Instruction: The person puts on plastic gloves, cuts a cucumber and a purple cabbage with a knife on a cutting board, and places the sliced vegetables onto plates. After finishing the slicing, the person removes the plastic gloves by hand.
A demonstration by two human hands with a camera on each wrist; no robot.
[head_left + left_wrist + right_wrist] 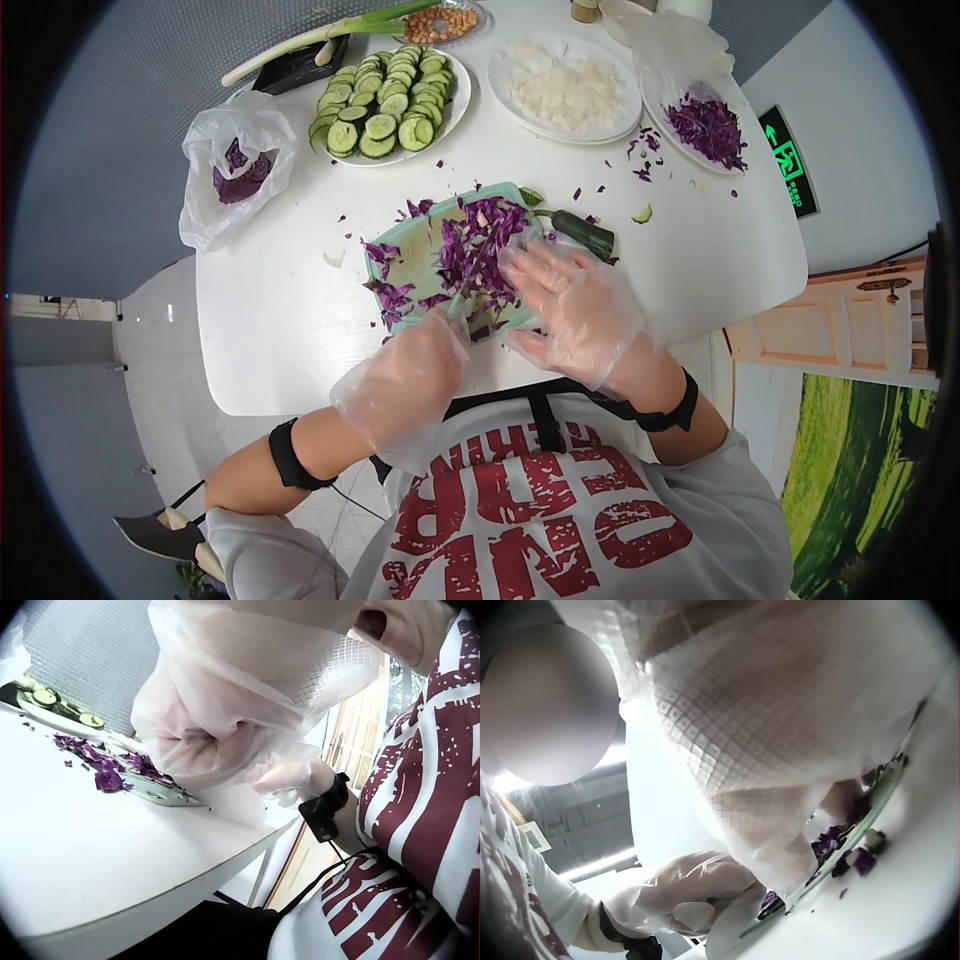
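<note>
Both hands wear clear plastic gloves. My left hand is curled round the handle of a knife at the near edge of a pale green cutting board. Its blade shows in the right wrist view; in the head view it is mostly hidden among the cabbage. Chopped purple cabbage is heaped on the board, with loose shreds at its left side. My right hand lies over the board's right side, fingers extended, fingertips at the heap. In the left wrist view the curled left hand hides the knife.
Behind the board stand a plate of cucumber slices, a plate of pale pieces and a plate of shredded cabbage. A plastic bag with cabbage lies left. A dark green cucumber piece lies beside the right hand.
</note>
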